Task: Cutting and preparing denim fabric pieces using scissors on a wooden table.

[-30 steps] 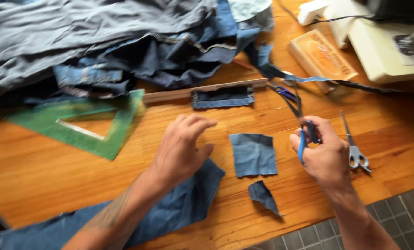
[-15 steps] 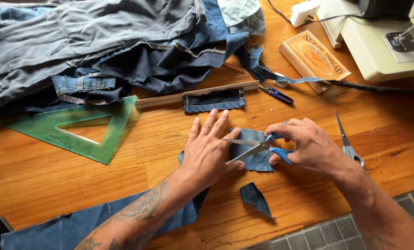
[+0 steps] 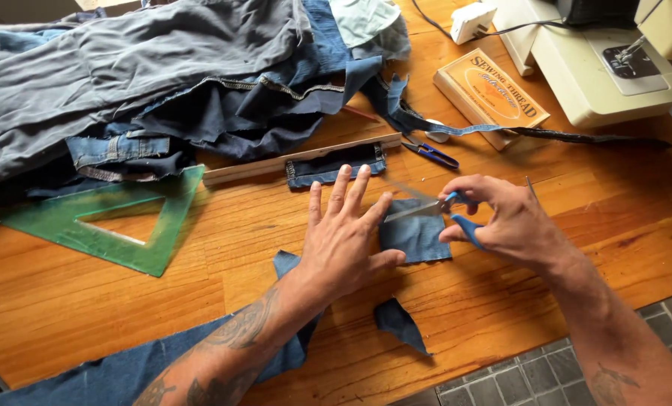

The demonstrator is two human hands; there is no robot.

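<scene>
Denim square (image 3: 417, 234) pinned flat by left hand (image 3: 345, 242), blue-handled scissors (image 3: 434, 210) open.

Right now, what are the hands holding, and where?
The right hand holds blue-handled metal scissors by their handle loops. The left hand presses flat on a small square blue denim patch.

Bright, even daylight; soft shadows, sharp focus, slight edge distortion.
</scene>
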